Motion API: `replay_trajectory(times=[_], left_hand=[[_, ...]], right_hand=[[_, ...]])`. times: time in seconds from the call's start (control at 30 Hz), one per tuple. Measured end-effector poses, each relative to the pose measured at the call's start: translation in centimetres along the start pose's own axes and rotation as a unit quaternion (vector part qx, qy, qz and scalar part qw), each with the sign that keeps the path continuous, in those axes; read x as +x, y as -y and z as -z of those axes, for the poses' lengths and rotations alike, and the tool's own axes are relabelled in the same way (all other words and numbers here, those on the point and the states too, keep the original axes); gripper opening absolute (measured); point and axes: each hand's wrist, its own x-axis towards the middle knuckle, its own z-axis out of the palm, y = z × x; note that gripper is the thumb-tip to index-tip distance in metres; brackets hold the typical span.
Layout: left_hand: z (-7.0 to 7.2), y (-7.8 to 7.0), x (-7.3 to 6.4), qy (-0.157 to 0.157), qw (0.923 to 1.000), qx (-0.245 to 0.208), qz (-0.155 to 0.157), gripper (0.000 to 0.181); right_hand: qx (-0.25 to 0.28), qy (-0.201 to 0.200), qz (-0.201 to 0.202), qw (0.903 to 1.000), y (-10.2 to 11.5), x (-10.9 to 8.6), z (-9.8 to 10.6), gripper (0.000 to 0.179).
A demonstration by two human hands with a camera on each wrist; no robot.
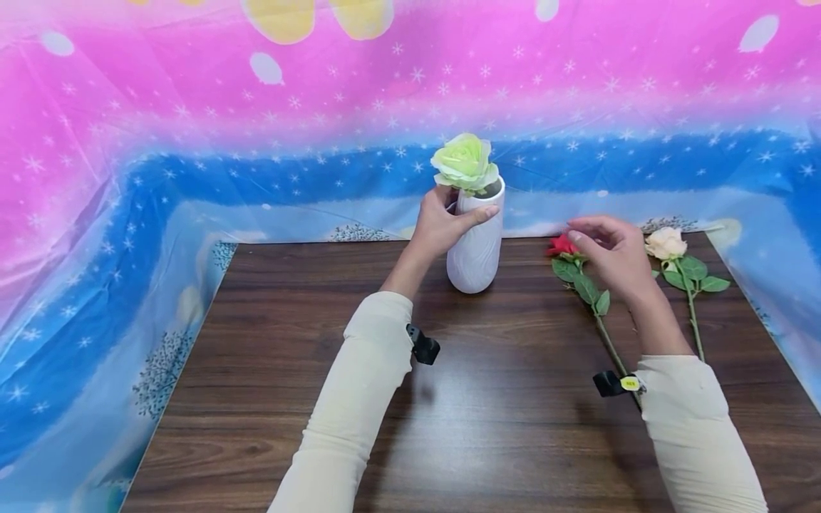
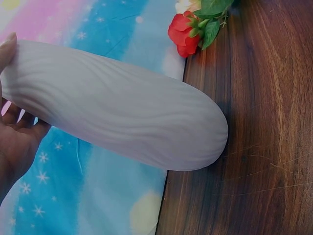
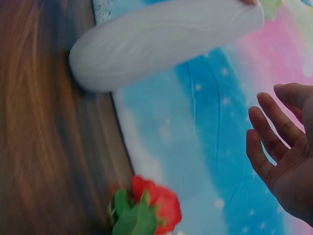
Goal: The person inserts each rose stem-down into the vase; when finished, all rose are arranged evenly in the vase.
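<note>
A white vase (image 1: 476, 249) with wavy ridges stands upright near the table's far edge. My left hand (image 1: 441, 224) grips it just below the rim, thumb across the front; in the left wrist view the fingers reach round the vase (image 2: 122, 107) at its upper end. A pale green rose (image 1: 465, 162) sits in the vase's mouth, its stem hidden inside. My right hand (image 1: 612, 253) hovers by a red rose (image 1: 561, 245) lying on the table, overlapping it in the head view. In the right wrist view that hand (image 3: 288, 152) has its fingers spread, holding nothing.
A cream rose (image 1: 667, 244) with green leaves lies at the right, its lower stem behind the right forearm. The dark wooden table (image 1: 276, 399) ends at a hanging pink and blue cloth (image 1: 359, 178). A small black camera (image 1: 423, 345) sits on each wrist.
</note>
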Motion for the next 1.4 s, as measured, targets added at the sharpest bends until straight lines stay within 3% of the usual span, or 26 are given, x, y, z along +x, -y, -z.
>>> replay_trajectory(times=[0.2,0.53,0.6,0.87,1.17,1.4], left_hand=[[0.0,0.0,0.0,0.0,1.0,0.0,-0.002,0.058],[0.1,0.1,0.0,-0.002,0.9999,-0.008,-0.007,0.059],[0.1,0.1,0.1,-0.002,0.9999,-0.008,-0.008,0.06],[0.0,0.1,0.0,-0.002,0.9999,-0.002,-0.01,0.06],[0.0,0.1,0.1,0.0,1.0,0.0,-0.008,0.06],[0.0,0.2,0.1,-0.001,1.0,-0.004,-0.008,0.059]], right_hand=[[-0.02,-0.002,-0.038,0.9991,-2.1,-1.6,2.0,0.017],[-0.09,0.038,-0.071,0.9927,-6.3,-3.8,4.1,0.028],[-0.118,0.046,-0.077,0.9889,-6.7,-4.0,4.0,0.03],[-0.21,0.073,-0.043,0.9742,-7.9,-4.2,2.9,0.021],[-0.288,0.106,-0.114,0.9447,-9.3,-4.0,2.6,0.026],[-0.317,0.102,-0.149,0.9311,-10.4,-4.0,2.6,0.039]])
